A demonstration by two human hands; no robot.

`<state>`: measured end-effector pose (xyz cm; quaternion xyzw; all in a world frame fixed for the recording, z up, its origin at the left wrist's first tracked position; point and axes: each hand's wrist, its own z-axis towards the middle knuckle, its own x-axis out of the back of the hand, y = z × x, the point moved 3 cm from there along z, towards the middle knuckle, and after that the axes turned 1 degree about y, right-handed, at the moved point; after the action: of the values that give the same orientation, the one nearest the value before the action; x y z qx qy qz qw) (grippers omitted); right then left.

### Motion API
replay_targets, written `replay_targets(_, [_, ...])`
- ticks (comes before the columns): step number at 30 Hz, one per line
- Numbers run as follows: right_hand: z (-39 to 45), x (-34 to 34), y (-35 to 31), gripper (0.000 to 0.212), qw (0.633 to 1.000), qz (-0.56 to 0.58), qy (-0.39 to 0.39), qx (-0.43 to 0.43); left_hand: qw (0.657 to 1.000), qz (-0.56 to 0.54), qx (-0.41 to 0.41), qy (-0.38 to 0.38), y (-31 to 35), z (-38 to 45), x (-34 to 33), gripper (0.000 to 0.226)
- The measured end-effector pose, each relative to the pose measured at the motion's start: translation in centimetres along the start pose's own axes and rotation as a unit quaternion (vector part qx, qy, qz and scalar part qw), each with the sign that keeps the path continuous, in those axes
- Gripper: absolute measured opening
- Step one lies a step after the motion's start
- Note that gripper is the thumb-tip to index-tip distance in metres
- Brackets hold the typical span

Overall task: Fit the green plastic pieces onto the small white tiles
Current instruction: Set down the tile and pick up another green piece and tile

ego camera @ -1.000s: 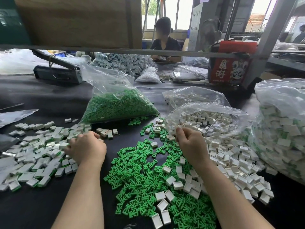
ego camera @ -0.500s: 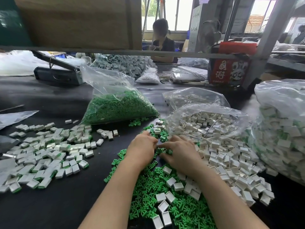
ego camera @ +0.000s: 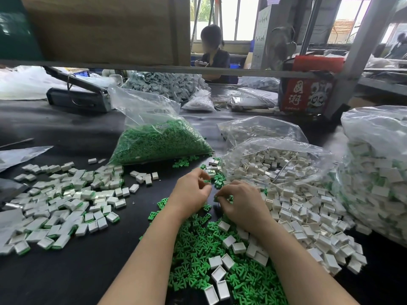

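Note:
Loose green plastic pieces (ego camera: 198, 249) lie heaped on the black table in front of me, with empty white tiles (ego camera: 297, 208) spread to their right. My left hand (ego camera: 191, 194) hovers over the far end of the green heap, its curled fingertips pinching a green piece (ego camera: 207, 181). Close beside it, my right hand (ego camera: 240, 201) curls its fingers round a small tile (ego camera: 217, 198). That tile is mostly hidden, with green showing at the fingertips. The two hands are nearly touching.
Fitted white-and-green tiles (ego camera: 61, 199) are scattered at the left. Behind the hands stand a bag of green pieces (ego camera: 158, 144) and an open bag of white tiles (ego camera: 275, 164). A large bag of tiles (ego camera: 378, 172) fills the right. Another person (ego camera: 212, 53) sits beyond a shelf rail.
My left hand came over from the fitted pile at the left to the green heap. My right hand drew back from the white tiles to meet it, and both now pinch small parts.

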<state>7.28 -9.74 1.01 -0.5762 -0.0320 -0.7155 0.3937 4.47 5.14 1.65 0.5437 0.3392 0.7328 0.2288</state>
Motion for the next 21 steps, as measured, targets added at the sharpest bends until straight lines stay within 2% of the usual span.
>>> replay_targets(1, [0.1,0.3,0.0,0.015,0.999,0.044,0.017,-0.014,0.997,-0.081,0.01,-0.007,0.1,0.0,0.1,0.016])
replay_targets(3, [0.1,0.9,0.2,0.01,0.987,0.145,0.054,-0.05,0.964,-0.261,0.043,-0.032,0.4,0.0,0.1,0.021])
replay_targets(6, [0.0,1.4,0.5,0.013,0.937,0.323,0.078,-0.106,0.891,-0.44,0.094,-0.056,0.7,0.0,0.1,0.021])
replay_targets(9, [0.0,1.9,0.6,0.016,0.889,0.433,0.09,-0.122,0.813,-0.565,0.129,-0.062,0.4,0.1,0.2,0.019])
replay_targets(12, [-0.1,2.1,0.4,0.013,0.861,0.488,0.088,-0.116,0.782,-0.605,0.139,-0.058,0.1,0.3,0.3,0.015])
replay_targets(17, [0.0,2.3,0.1,0.003,0.844,0.519,0.094,-0.094,0.765,-0.627,0.136,-0.056,0.1,0.3,0.2,0.027])
replay_targets(21, [0.0,2.3,0.3,0.012,0.826,0.546,0.111,-0.089,0.761,-0.635,0.12,-0.052,0.5,0.4,0.3,0.036])
